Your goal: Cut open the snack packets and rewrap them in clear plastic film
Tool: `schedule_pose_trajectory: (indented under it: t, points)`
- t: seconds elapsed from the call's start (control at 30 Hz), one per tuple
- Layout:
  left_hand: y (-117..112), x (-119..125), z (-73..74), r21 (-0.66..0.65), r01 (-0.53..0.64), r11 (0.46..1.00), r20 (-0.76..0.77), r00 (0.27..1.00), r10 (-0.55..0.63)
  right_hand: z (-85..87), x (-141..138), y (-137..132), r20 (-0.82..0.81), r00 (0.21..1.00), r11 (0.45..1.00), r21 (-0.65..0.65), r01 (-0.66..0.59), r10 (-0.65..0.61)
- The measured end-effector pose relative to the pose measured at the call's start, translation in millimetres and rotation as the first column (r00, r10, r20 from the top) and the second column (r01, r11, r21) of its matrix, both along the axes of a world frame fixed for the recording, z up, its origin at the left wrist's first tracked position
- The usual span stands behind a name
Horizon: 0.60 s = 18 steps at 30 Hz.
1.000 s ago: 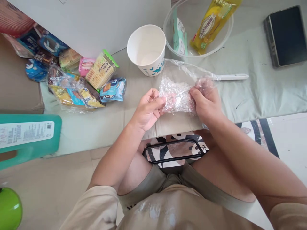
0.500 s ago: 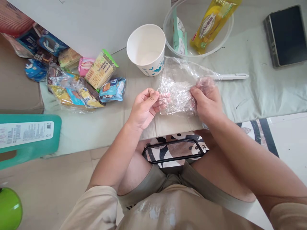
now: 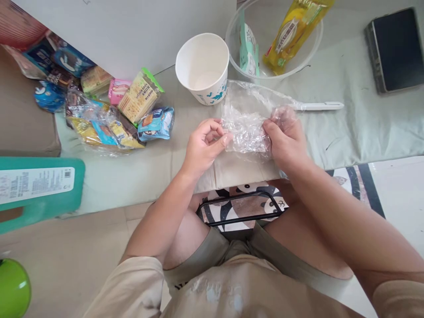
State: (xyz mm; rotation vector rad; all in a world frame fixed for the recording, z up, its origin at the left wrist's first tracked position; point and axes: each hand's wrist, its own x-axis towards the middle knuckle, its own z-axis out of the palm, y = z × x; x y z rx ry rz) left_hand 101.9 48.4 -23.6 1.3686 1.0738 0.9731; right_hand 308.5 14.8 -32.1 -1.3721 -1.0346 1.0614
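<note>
A crinkled clear plastic bag [image 3: 248,132] is stretched between my hands, just over the table cloth. My right hand [image 3: 287,137] is closed on its right side, thumb on top, with the film bunched over the fingers. At the left edge of the bag is my left hand [image 3: 207,143], its fingers curled and the thumb tip against the film. Right behind the bag stands a white paper cup [image 3: 202,66] with a blue-green print; its inside looks bare. A white stick-like handle [image 3: 323,106] pokes out from the bag's right side, the rest of it covered.
A clear round bowl [image 3: 314,51] at the back holds a yellow packet [image 3: 291,35] and a green packet [image 3: 248,51]. Wrapped snacks [image 3: 139,97] lie in a heap at left. A phone-like black device [image 3: 399,51] is far right, a teal jug [image 3: 74,194] at the left edge.
My left fingers have drawn out from behind the film and curled, with the thumb shifted right to the bag's edge. My right hand has stayed in place.
</note>
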Motion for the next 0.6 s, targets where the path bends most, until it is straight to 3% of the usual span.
schedule_pose_trajectory:
  t: [0.17,0.33,0.6]
  points:
    - [2.2,-5.3,0.6,-0.001,0.035,0.999,-0.099,0.994,-0.034,-0.2,-1.2,0.1,0.004,0.999,0.999,0.032,-0.033,0.033]
    - [-0.2,-2.5,1.0,-0.086,0.047,0.995,-0.166,0.984,-0.061,-3.0,-1.1,0.1,0.03,0.999,0.997,0.066,-0.047,0.045]
    - [1.5,-6.5,3.6,-0.174,0.027,0.984,-0.027,0.999,-0.032,-1.8,-1.5,2.4,-0.056,0.998,0.997,0.083,-0.01,0.015]
